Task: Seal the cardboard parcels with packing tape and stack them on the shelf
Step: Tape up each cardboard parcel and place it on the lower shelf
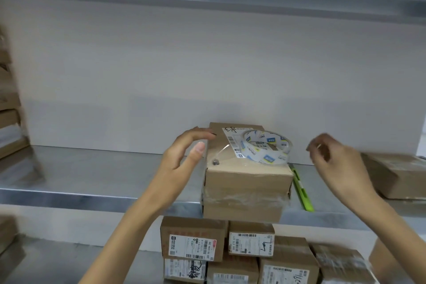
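A brown cardboard parcel [246, 182] stands on the metal shelf [96, 177], its front wrapped in clear tape. A roll of clear packing tape [265, 146] with blue and white printing lies on top of it, a loose tape end curling toward the left. My left hand [184, 157] hovers at the parcel's upper left corner, fingers straight and spread, holding nothing. My right hand [332, 154] is raised to the right of the roll, fingers loosely curled, and I see nothing in it.
A green utility knife [302, 188] lies on the shelf right of the parcel. Another taped parcel [396, 173] sits at the far right. Several labelled parcels [230, 251] are stacked on the lower shelf. Blurred boxes [9, 104] stand at the left edge.
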